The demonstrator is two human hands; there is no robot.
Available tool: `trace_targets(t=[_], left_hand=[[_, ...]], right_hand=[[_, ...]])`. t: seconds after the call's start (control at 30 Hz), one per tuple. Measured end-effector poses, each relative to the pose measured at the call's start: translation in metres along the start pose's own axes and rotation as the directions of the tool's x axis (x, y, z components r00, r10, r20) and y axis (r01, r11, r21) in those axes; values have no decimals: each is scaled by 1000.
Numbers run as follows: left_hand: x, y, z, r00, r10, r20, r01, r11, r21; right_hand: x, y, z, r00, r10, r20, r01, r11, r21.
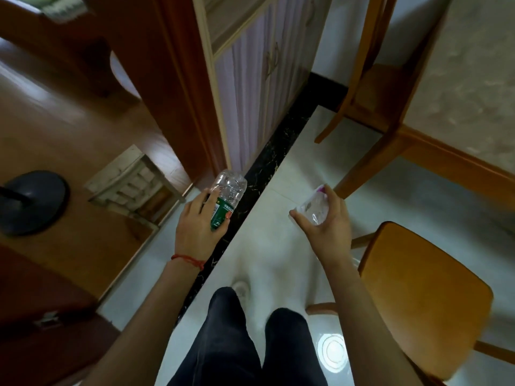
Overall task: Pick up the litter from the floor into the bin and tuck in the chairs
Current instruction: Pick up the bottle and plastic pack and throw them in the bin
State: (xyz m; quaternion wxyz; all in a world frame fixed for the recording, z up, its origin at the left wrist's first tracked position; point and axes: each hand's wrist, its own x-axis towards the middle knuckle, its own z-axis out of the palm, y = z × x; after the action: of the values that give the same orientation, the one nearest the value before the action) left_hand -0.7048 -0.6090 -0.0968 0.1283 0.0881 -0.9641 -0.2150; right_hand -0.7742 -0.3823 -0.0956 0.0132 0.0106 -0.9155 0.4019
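My left hand (196, 227) grips an empty clear plastic bottle (229, 190) with a green label, its base pointing away from me. My right hand (324, 222) holds a crumpled clear plastic wrapper (313, 206) with a purple edge, pinched between thumb and fingers. Both hands are raised above the white tiled floor, in front of my dark-trousered legs. A wooden chair (423, 296) stands at my right, its seat pulled out from the table. A second wooden chair (373, 87) stands at the far end of the table. No bin is in view.
A marble-topped table with a wooden frame (457, 160) fills the upper right. A lilac cabinet (259, 87) and a wooden door frame (178, 87) lie ahead. A round black base (34, 201) and a small white rack (131, 182) sit on the brown floor at left.
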Motion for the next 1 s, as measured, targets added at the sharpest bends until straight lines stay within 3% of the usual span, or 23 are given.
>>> trace_targets(t=[0.47, 1.0], left_hand=[[-176, 34, -17, 952, -241, -190, 251, 967, 31], [-354, 44, -58, 938, -284, -197, 301, 952, 60]], right_hand=[[-107, 27, -22, 954, -196, 228, 195, 980, 28], [-268, 35, -48, 925, -290, 246, 283, 957, 65]])
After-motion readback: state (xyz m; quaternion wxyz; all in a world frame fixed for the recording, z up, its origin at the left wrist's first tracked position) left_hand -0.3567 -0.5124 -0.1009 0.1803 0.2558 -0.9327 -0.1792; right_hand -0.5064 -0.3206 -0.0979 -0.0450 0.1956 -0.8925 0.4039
